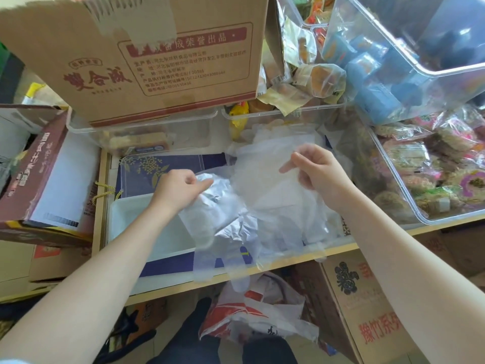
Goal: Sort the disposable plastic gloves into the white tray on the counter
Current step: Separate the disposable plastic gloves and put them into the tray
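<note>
We see a heap of thin, see-through disposable gloves lying over the right part of the white tray on the counter, with a few glove fingers hanging past the counter's front edge. The left hand pinches a crumpled fold at the heap's left side, fingers curled on the plastic. The right hand is raised above the heap, thumb and fingers pinching the top of one glove that hangs down from it. A cardboard box sits behind on clear bins, and a clear tub of wrapped snacks stands just to the right. The heap hides the tray's right end, and we cannot tell how many gloves there are.
</note>
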The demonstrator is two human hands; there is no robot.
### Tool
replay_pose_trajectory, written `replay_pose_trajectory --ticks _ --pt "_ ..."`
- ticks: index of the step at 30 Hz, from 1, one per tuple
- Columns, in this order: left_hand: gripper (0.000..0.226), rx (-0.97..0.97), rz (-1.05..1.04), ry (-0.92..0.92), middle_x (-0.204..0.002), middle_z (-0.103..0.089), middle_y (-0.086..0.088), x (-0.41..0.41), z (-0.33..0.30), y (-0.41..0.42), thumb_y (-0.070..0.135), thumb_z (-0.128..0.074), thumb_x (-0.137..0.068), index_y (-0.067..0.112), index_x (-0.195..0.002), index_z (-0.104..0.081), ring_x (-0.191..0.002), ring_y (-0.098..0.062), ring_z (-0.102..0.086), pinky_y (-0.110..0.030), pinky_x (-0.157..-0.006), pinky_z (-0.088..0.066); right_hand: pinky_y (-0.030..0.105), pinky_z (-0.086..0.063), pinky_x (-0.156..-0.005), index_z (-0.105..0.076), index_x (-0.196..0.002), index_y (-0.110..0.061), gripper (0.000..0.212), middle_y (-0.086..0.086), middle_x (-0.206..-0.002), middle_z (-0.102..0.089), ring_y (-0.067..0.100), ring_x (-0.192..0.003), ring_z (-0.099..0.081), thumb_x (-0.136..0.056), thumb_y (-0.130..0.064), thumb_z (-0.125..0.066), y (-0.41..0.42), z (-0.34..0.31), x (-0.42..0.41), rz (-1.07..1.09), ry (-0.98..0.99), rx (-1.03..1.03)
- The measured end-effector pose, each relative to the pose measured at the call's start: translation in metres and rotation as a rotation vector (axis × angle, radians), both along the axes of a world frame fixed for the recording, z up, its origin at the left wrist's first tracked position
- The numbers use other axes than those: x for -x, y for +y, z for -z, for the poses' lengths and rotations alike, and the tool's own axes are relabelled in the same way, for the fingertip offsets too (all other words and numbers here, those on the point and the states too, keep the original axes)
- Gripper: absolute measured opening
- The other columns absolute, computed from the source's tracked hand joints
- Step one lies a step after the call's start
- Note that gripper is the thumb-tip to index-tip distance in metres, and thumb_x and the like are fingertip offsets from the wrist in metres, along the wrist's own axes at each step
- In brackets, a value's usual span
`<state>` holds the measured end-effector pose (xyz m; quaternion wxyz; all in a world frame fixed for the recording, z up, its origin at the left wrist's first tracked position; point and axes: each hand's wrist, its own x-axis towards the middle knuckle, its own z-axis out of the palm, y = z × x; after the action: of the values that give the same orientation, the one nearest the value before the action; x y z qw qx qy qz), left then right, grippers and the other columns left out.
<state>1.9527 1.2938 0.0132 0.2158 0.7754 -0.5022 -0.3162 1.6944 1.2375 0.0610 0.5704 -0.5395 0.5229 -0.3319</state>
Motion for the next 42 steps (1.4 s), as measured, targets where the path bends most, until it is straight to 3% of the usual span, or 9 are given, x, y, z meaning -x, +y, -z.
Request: replay_pose_trajectory --ticks 4,8,18,22,26,28,32,37,42 --pt "0.02 0.076 -0.052 -0.103 -0.07 -0.056 -0.004 -0.003 0.013 0.0 0.011 -0.068 -0.075 0.014 -0.07 -0.049 -0.072 -0.025 -0.051 -0.028 -0.058 -0.028 0.017 -0.02 -0.036 -0.046 -0.072 -0.014 0.028 0.003 -0.075 -0.074 0.007 -0.034 -0.027 -0.099 -0.012 -0.039 -0.002 0.007 0.007 0.011 -0.047 -0.09" --pt "0.044 0.144 -0.102 0.449 -0.076 -0.066 -0.005 0.003 0.007 -0.004 0.002 -0.069 -0.079 0.022 -0.112 -0.049 -0.072 -0.018 -0.065 -0.025 -0.07 -0.049 0.016 -0.033 -0.044 -0.053 -0.068 -0.012 0.035 0.003 -0.072 -0.073 0.009 -0.044 -0.038 -0.099 -0.019 -0.04 -0.001 0.004 0.013 0.024 -0.158 -0.155" --pt "0.024 0.14 0.157 1.17 -0.086 -0.074 0.0 0.025 -0.052 -0.021 0.032 -0.057 -0.077 0.019 -0.081 -0.076 -0.085 -0.017 -0.071 -0.028 -0.077 -0.057 0.031 -0.051 -0.083 -0.069 -0.085 0.004 0.016 0.023 -0.094 -0.069 0.03 -0.091 -0.067 -0.082 -0.005 -0.056 0.018 -0.04 0.044 -0.571 -0.83 -0.485" --pt "0.032 0.024 0.265 1.138 -0.103 -0.072 -0.003 0.038 -0.06 -0.025 0.026 -0.044 -0.092 0.019 -0.094 -0.075 -0.096 -0.021 -0.068 -0.028 -0.082 -0.055 0.025 -0.051 -0.076 -0.071 -0.079 -0.009 0.012 0.005 -0.084 -0.073 0.018 -0.082 -0.068 -0.084 -0.019 -0.064 0.013 -0.048 0.038 -0.721 -0.609 -0.324" --pt "0.032 -0.146 0.305 1.18 -0.109 -0.07 0.001 0.052 -0.06 -0.02 0.035 -0.052 -0.082 0.021 -0.104 -0.073 -0.098 -0.014 -0.067 -0.026 -0.078 -0.053 0.016 -0.041 -0.052 -0.073 -0.074 -0.015 0.016 -0.006 -0.065 -0.068 0.007 -0.056 -0.058 -0.084 -0.019 -0.062 0.012 -0.051 0.018 -0.354 -0.185 -0.128" --pt "0.076 -0.139 0.306 1.053 -0.13 -0.059 -0.009 0.052 -0.058 -0.015 0.051 -0.071 -0.06 0.014 -0.125 -0.059 -0.117 -0.024 -0.058 -0.04 -0.095 -0.049 0.018 -0.032 -0.05 -0.071 -0.076 -0.016 0.015 -0.009 -0.059 -0.061 0.006 -0.05 -0.049 -0.087 -0.015 -0.061 0.012 -0.042 0.01 -0.177 -0.023 -0.023" --pt "0.06 -0.142 0.273 1.166 -0.139 -0.049 -0.012 0.055 -0.061 -0.003 0.045 -0.05 -0.086 0.006 -0.132 -0.049 -0.128 -0.033 -0.047 -0.052 -0.107 -0.035 0.025 -0.03 -0.054 -0.069 -0.069 -0.017 0.012 0.0 -0.065 -0.052 0.011 -0.056 -0.041 -0.081 -0.016 -0.069 0.017 -0.034 0.002 0.007 0.055 0.033" --pt "0.054 -0.175 0.303 1.287 -0.137 -0.053 -0.004 0.052 -0.068 -0.003 0.042 -0.021 -0.095 0.017 -0.124 -0.059 -0.124 -0.033 -0.051 -0.053 -0.106 -0.033 0.038 -0.041 -0.098 -0.074 -0.076 -0.012 0.019 -0.014 -0.129 -0.053 0.008 -0.122 -0.049 -0.067 -0.027 -0.079 0.017 -0.031 0.006 -0.181 -0.038 0.018" --pt "0.057 -0.172 0.36 1.275 -0.131 -0.059 0.0 0.051 -0.068 -0.003 0.043 -0.016 -0.097 0.022 -0.119 -0.064 -0.119 -0.031 -0.055 -0.043 -0.1 -0.046 0.025 -0.05 -0.072 -0.068 -0.072 -0.012 0.006 -0.005 -0.071 -0.07 0.012 -0.071 -0.063 -0.075 -0.011 -0.074 0.02 -0.029 0.001 -0.092 -0.154 0.067"
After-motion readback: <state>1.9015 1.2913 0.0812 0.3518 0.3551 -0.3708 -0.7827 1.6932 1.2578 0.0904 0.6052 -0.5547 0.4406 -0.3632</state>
